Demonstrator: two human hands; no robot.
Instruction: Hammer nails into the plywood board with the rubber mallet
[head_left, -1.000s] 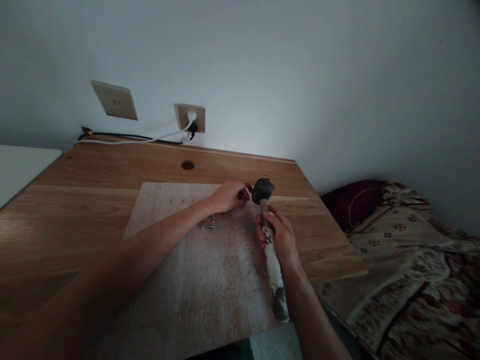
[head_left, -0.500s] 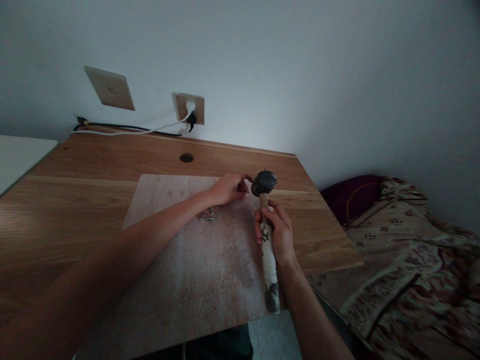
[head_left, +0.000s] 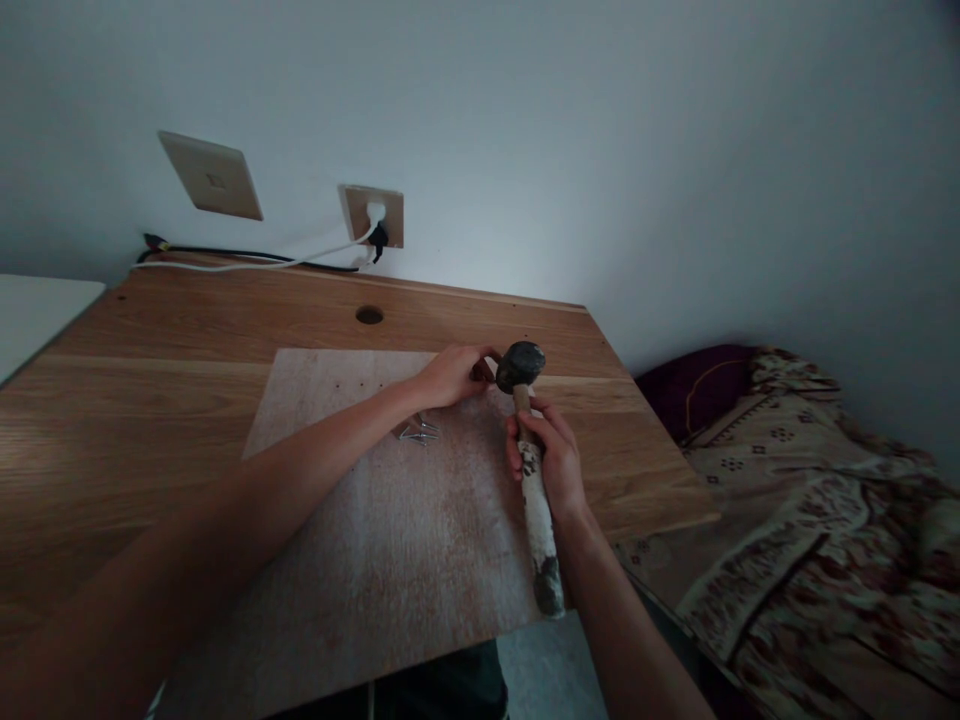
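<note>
While the left hand (head_left: 454,376) pinches shut, the right hand (head_left: 552,462) clasps a round-headed hammer (head_left: 539,528).

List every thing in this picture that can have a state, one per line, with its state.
hammer: gripped high on its handle, head next to the left fingertips.
right hand: closed round the hammer handle.
left hand: fingertips pinched at the board; anything held is too small to tell.
nails: loose, in a small heap on the board.
board: lying flat on the desk.
wall socket: two plugs in.
</note>
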